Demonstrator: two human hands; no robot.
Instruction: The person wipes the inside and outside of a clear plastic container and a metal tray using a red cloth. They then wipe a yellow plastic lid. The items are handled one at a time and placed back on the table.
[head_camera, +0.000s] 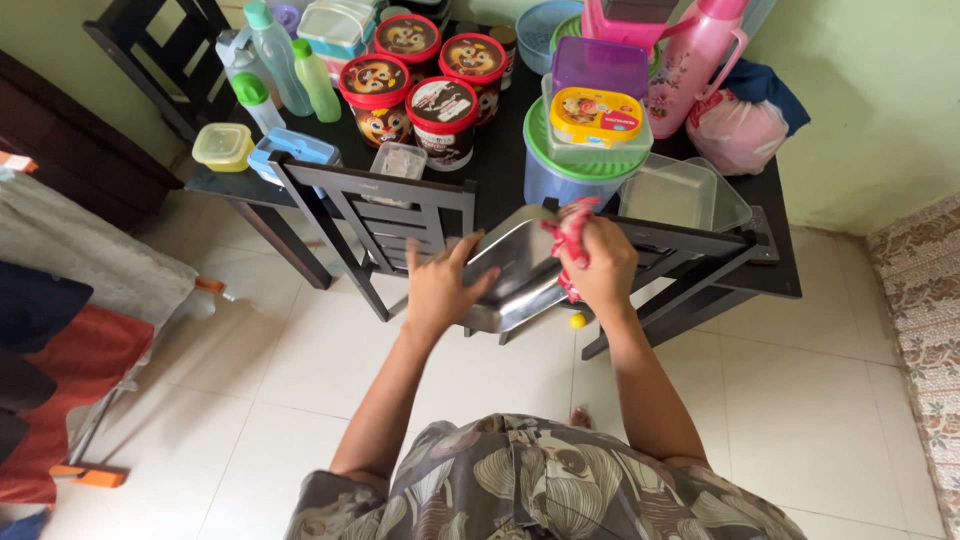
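Note:
My left hand (440, 285) grips the near left edge of a shiny steel tray (515, 265), held tilted above the floor in front of a black table (775, 270). My right hand (598, 262) is closed on a red cloth (568, 232) and presses it against the tray's right side. Both arms reach forward from my patterned top.
The table carries several red-lidded round tubs (442, 118), plastic bottles (280, 55), lidded boxes, a blue tub with a green lid (568, 165), a clear container (680, 195) and a pink jug (700, 60). Two black chairs (390, 215) stand at its near side. Clothes hang at left.

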